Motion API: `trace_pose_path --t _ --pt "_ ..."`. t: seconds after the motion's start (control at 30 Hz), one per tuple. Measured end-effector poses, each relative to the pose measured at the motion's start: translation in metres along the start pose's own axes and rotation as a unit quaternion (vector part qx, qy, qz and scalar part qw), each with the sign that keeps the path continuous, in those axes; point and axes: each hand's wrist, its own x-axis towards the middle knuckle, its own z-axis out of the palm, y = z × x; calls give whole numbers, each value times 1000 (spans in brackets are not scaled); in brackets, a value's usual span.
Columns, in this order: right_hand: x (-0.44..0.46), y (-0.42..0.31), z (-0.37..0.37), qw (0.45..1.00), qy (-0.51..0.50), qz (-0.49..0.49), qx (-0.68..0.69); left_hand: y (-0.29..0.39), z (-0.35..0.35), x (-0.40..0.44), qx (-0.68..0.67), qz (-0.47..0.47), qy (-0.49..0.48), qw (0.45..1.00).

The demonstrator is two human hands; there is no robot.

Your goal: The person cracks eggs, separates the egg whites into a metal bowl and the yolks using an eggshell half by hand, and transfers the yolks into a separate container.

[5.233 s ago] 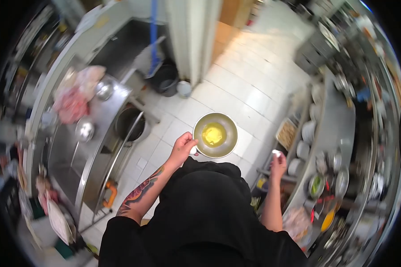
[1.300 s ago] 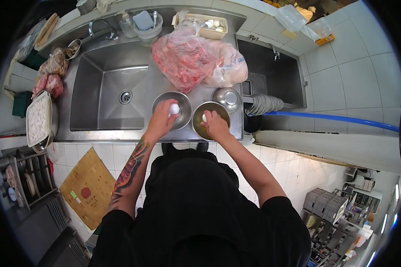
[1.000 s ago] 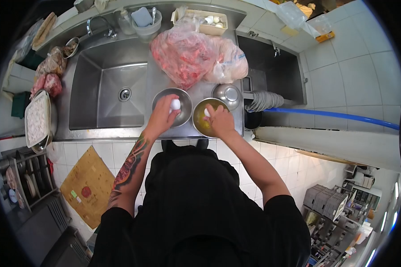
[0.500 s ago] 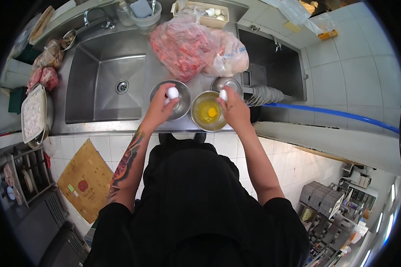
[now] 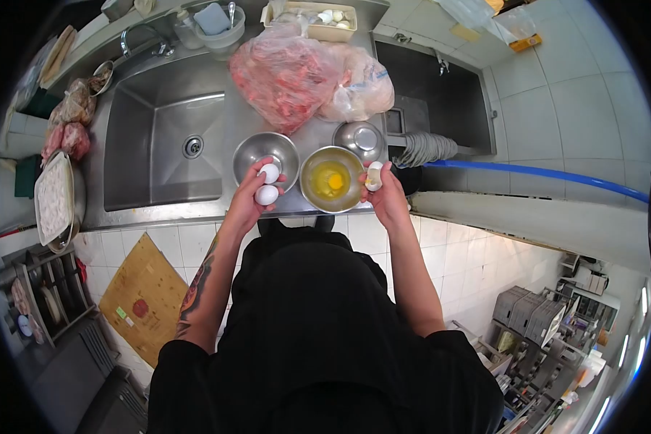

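Observation:
My left hand (image 5: 246, 206) is closed around two white eggs (image 5: 266, 194), just over the near rim of an empty-looking steel bowl (image 5: 257, 148). A cracked white eggshell (image 5: 374, 176) is in my right hand (image 5: 391, 202), its broken side showing. That hand is beside the right rim of a second steel bowl (image 5: 311, 194), where a raw egg yolk (image 5: 335, 181) sits in clear yellowish egg white. Behind this bowl stands a smaller upturned steel bowl (image 5: 354, 141).
Bags of red meat (image 5: 286, 76) and pale meat (image 5: 362, 83) lie behind the bowls. A sink (image 5: 163, 163) is to the left. A tray of eggs (image 5: 347, 32) stands at the back. On the right are a grey mop head (image 5: 427, 148) and its blue handle (image 5: 535, 179).
Both hands have drawn back toward me and turned palm-up. Two eggs now show in my left hand. The shell in my right hand now shows its broken side.

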Motion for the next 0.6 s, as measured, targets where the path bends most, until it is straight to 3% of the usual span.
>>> trace_pose_path --t 0.3,0.5,0.6 --pt "-4 3 -5 993 -77 57 71 -15 -2 -3 10 2 14 1000" --pt "25 -17 21 995 -26 92 5 -16 4 -8 13 22 23 999" --pt "83 -73 59 997 -50 -47 -41 -16 6 -10 -2 23 21 1000"
